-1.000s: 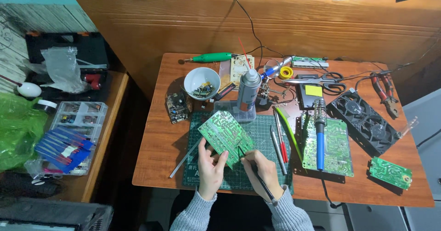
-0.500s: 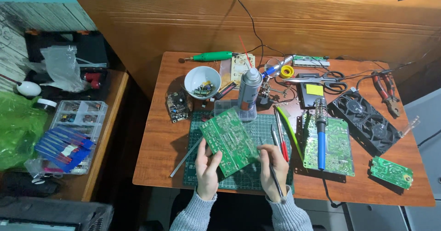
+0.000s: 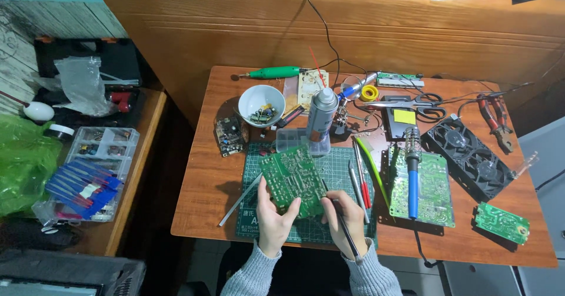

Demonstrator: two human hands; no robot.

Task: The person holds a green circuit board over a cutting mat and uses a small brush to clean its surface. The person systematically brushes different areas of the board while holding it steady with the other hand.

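Over green mat point(image 3: 341, 169), circuit board point(image 3: 292, 180) in left-hand point(image 3: 272, 216) grip (tilted)

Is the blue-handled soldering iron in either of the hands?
No, the blue-handled soldering iron lies on a green circuit board at the right.

Circuit board point(image 3: 291, 181): green. Cutting mat point(image 3: 338, 169): dark green, gridded. Tabletop point(image 3: 212, 196): reddish-brown wood. Bowl point(image 3: 261, 103): white. Soldering iron point(image 3: 413, 181): blue handle. Sleeves point(image 3: 253, 275): grey knit.

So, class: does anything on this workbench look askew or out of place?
Yes. The blue-handled soldering iron lies loose across a green circuit board rather than in a stand, and a small green board sits near the table's front edge.
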